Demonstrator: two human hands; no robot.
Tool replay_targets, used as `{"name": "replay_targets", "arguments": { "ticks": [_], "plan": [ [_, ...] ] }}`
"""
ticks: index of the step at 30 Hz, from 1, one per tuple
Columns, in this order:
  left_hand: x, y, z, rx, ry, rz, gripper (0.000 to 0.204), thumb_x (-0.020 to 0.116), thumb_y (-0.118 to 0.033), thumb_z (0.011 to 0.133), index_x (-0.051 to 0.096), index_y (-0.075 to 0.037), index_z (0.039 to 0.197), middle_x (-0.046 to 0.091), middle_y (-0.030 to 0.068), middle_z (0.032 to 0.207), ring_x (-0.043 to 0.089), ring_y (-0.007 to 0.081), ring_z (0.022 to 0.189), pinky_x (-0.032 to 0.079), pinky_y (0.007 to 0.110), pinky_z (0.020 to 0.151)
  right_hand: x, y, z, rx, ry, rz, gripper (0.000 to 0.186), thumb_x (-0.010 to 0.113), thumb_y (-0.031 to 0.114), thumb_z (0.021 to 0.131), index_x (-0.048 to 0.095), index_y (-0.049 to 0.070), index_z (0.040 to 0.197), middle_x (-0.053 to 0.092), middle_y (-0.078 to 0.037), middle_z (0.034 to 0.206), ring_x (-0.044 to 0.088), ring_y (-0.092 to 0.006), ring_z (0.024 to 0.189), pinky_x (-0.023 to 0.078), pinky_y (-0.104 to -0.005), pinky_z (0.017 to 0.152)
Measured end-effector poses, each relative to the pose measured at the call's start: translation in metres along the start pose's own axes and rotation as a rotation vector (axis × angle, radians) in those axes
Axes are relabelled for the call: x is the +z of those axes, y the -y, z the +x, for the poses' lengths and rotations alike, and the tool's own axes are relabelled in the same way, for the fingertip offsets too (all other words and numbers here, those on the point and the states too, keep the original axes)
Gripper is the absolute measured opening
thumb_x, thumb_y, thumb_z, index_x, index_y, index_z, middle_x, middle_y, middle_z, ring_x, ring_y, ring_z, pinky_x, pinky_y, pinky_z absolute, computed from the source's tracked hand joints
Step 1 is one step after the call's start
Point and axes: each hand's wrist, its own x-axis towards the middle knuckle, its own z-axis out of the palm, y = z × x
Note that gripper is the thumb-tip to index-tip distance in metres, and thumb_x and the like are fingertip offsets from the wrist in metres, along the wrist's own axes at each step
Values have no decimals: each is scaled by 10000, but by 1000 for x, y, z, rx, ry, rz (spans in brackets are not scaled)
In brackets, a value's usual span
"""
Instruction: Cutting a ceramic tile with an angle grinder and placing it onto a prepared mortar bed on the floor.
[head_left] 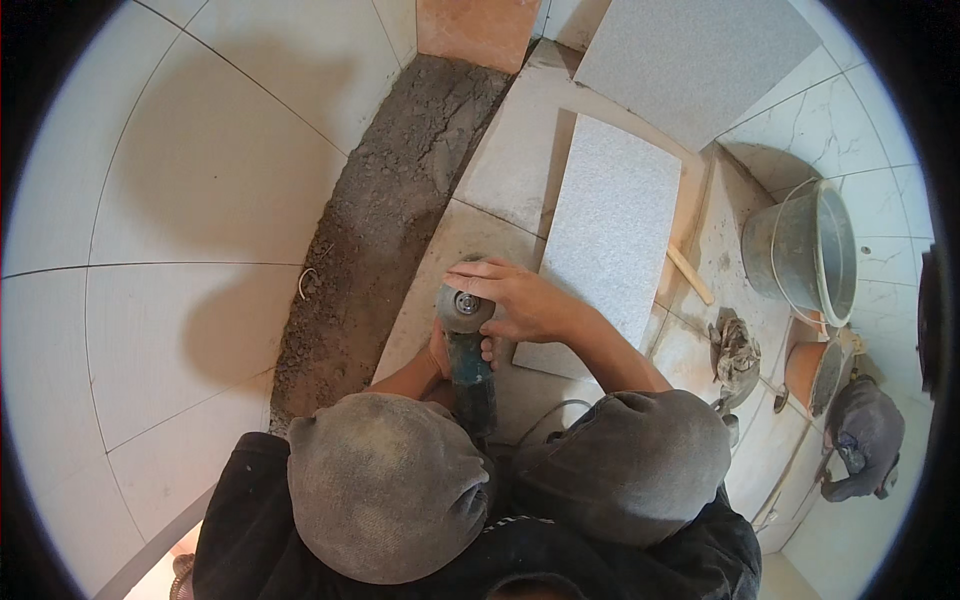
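An angle grinder (470, 370) with a dark teal body stands between my knees, its round head turned up. My left hand (438, 348) is wrapped round the grinder's body from the left and beneath, so most of it is hidden; some fingertips show at the body's right side. From the right, my right hand (520, 298) grips the edge of the grinder's disc (463, 306), fingers over the top and thumb by the lower right rim. A round metal fitting shows at the disc's centre. Just right of my hands lies a speckled grey tile (622, 215).
A strip of rough mortar (385, 205) runs along the left wall. Another grey tile (700, 60) leans at the back. On the right are a wooden handle (690, 275), a bucket (785, 250), an orange pot (806, 375), a crumpled bag (737, 355) and dark cloth (866, 430).
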Motion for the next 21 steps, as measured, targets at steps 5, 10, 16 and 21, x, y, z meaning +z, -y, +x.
{"name": "replay_targets", "arguments": {
  "ticks": [5, 10, 16, 21],
  "plan": [
    [16, -1, -4, 20, -50, 0, 804, 370, -853, 886, 683, -114, 936, 588, 89, 664, 605, 303, 613, 531, 488, 634, -9, 14, -5, -3, -122, -55, 694, 866, 109, 713, 608, 60, 1355, 554, -114, 1452, 514, -361, 1317, 443, -450, 1108],
    [19, 0, -1, 56, 36, 24, 821, 369, -872, 874, 677, -128, 1031, 583, 82, 656, 606, 298, 614, 532, 484, 621, -5, 10, -7, -122, -204, -136, 484, 859, 109, 717, 696, 54, 1169, 567, -107, 1432, 523, -338, 1304, 450, -453, 1074],
    [25, 2, -6, 48, -10, 25, 816, 365, -882, 868, 662, -147, 1061, 570, 67, 657, 593, 283, 611, 530, 479, 613, 2, 11, -4, -95, -202, -201, 325, 784, 18, 737, 725, 56, 1055, 594, -107, 1392, 539, -336, 1294, 466, -462, 1045],
    [34, -1, -10, 6, -18, 38, 847, 363, -922, 837, 647, -139, 996, 581, 69, 686, 592, 276, 634, 528, 463, 635, 2, 12, -2, -148, -206, -251, 286, 770, -1, 730, 729, 8, 1013, 605, -96, 1382, 538, -331, 1304, 469, -456, 1026]
  ]
}}
